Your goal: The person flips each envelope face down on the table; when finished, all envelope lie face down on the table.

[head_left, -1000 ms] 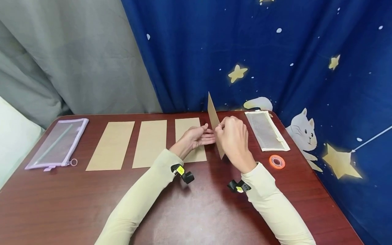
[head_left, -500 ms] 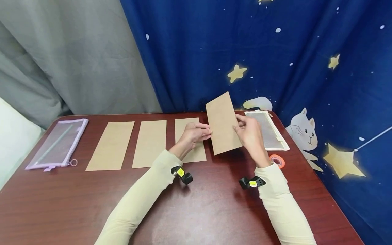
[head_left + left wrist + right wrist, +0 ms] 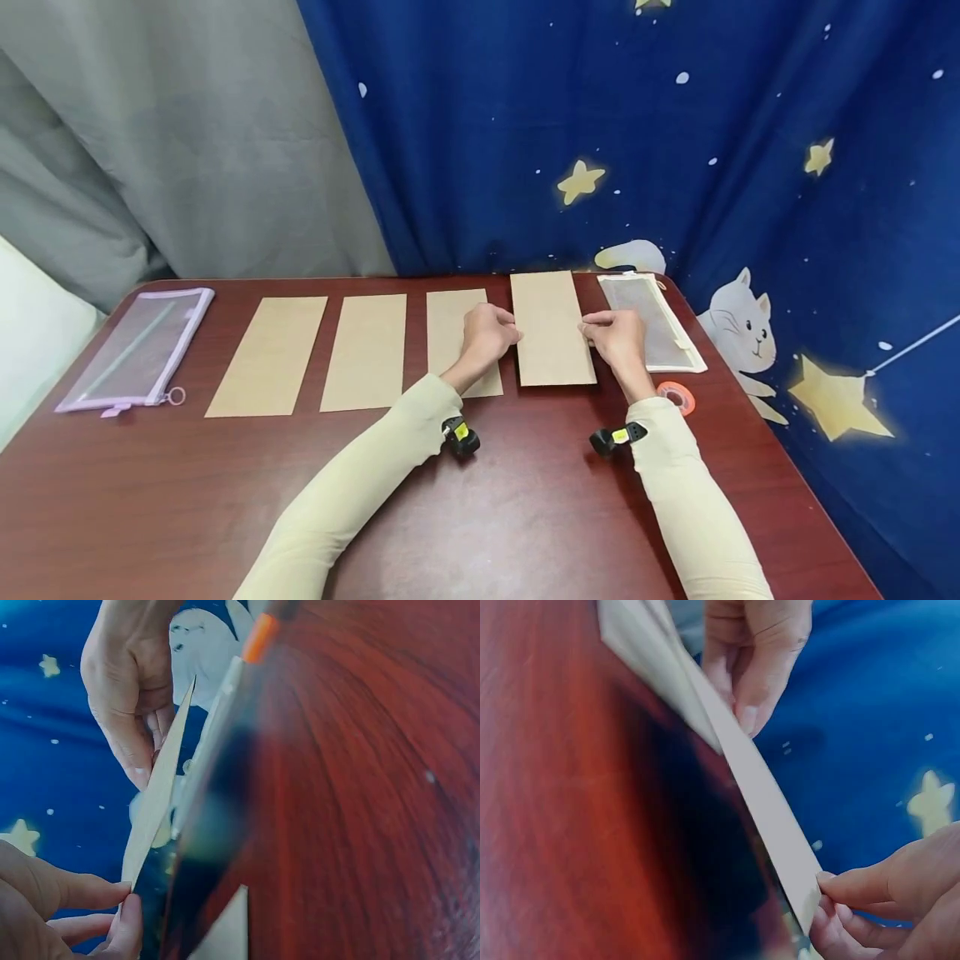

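A plain tan paper card [image 3: 552,329] is held just above the table, nearly level, with a shadow showing under its near edge. My left hand [image 3: 486,337] pinches its left long edge between thumb and fingers. On the opposite long edge, my right hand [image 3: 618,340] pinches it the same way. The left wrist view shows the card [image 3: 157,799] almost edge-on, stretched between both hands. Seen from the right wrist, the card [image 3: 769,810] stands clear of the tabletop. A matching card [image 3: 446,333] lies flat under my left hand, partly hidden by it.
Two more tan cards [image 3: 365,350] [image 3: 270,354] lie flat in the row to the left. A lilac mesh zip pouch [image 3: 138,354] sits at the far left. On the right are a white mesh zip pouch [image 3: 648,321] and an orange tape roll [image 3: 677,397], partly behind my right wrist.
The card was upright and edge-on in my right hand, my left hand open beside it. It turned to face me, my left hand took its left edge, and both hands lowered it towards the table.
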Motion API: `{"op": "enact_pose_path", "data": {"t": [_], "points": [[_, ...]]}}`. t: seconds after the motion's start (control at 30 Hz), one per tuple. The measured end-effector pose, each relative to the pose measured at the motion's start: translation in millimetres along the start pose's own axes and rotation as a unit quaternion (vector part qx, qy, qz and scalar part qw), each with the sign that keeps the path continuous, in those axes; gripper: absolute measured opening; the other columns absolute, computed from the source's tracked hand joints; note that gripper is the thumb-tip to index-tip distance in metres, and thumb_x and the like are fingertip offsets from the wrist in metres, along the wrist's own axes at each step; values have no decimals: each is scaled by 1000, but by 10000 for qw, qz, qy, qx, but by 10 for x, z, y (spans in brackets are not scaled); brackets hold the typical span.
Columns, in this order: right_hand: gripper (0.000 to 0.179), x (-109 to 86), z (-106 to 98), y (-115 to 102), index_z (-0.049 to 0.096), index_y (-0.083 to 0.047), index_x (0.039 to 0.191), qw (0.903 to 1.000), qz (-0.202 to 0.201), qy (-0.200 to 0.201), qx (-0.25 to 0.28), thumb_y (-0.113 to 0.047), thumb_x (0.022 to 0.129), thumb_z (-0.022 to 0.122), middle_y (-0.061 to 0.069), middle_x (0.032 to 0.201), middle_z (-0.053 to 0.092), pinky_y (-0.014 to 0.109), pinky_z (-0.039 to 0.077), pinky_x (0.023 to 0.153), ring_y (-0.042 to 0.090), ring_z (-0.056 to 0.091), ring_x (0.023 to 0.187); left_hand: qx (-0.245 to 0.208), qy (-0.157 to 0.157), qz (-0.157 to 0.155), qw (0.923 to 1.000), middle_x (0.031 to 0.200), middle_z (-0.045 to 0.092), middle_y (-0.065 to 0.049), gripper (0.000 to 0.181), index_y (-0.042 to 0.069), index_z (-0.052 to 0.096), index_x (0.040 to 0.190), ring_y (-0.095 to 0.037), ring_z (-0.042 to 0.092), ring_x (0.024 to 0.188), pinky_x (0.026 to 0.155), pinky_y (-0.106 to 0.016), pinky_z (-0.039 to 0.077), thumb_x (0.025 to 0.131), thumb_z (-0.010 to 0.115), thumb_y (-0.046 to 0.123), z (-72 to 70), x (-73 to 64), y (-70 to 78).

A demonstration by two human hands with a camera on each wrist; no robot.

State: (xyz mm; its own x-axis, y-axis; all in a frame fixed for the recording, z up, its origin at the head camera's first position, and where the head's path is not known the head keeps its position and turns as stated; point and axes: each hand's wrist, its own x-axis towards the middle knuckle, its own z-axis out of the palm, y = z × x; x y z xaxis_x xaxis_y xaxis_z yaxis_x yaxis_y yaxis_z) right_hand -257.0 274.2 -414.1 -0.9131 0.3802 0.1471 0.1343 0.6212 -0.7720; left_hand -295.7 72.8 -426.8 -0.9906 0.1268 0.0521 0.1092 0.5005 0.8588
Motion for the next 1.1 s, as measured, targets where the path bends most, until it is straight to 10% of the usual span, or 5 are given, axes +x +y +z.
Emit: {"op": "enact_pose_path", "data": {"t": [0.23,0.5,0.8,0.9,1.1], "points": [[12,64,137,166,80,3,91,9993,118,-284,-223,-7,86,76,20,84,77,12,48,51,14,71,60,657,-45,241,9975,55,38,4,41,12,49,51,-15,34,60,49,-23,26,79,76,0,109,15,-96],[13,20,234,235,81,2,91,9962,44,-353,-790,-8,85,75,19,89,77,22,53,61,29,76,82,925,-89,570,9940,59,10,4,58,18,18,53,-15,16,58,48,-25,13,71,65,-12,171,-28,-119],[20,41,352,163,78,5,99,9943,-319,-164,-1002,-7,84,75,21,99,76,47,58,89,38,71,100,1151,-111,578,9916,59,13,4,52,17,23,51,-17,20,60,48,-26,17,74,61,-10,71,32,-156],[28,10,302,177,74,8,109,9950,-288,-213,-937,-11,87,74,23,100,76,47,57,88,38,71,98,1151,-122,355,9926,57,38,3,38,8,49,53,-15,36,63,53,-25,32,84,70,3,-11,9,-164],[27,-53,-48,363,76,4,107,9872,-1015,-398,-1161,-19,94,69,20,95,77,42,57,76,33,73,87,1321,-714,430,9877,111,76,-13,31,5,74,118,-26,73,97,93,-39,58,98,66,27,-552,-98,-249]]}}
